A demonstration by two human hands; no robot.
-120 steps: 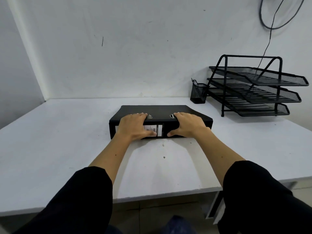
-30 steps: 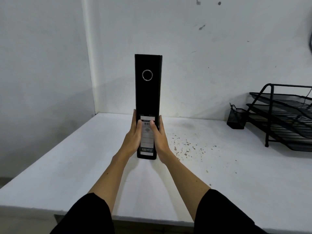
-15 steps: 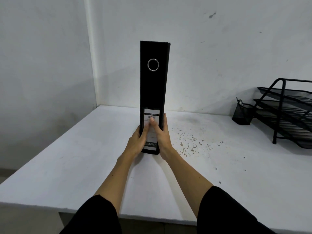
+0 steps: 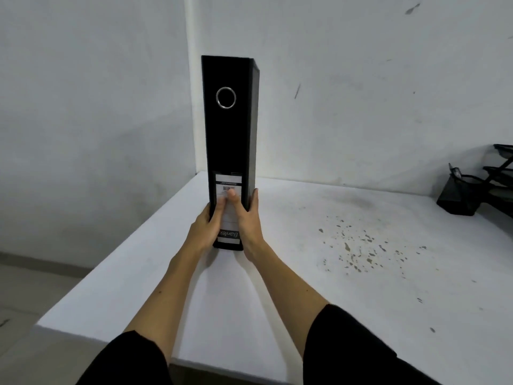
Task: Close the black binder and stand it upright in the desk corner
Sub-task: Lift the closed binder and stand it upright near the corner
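Both hands clamp one closed black binder (image 4: pixel 229 140) low at its base: the left hand (image 4: pixel 204 229) on its left face, the right hand (image 4: pixel 248 223) on its right, thumbs on the spine label. Its long axis stands vertical, straight ahead. The worktop (image 4: pixel 347 287) corner lies farther off, slightly left; I judge a forward push is needed. One mesh pen cup (image 4: pixel 459 195) sits far right.

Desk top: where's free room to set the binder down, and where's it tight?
Free: the desk strip from the binder back to the wall corner, and the speckled middle to its right. Crowded: far right edge, with the mesh pen cup and tray rack. Both hands grip the binder.
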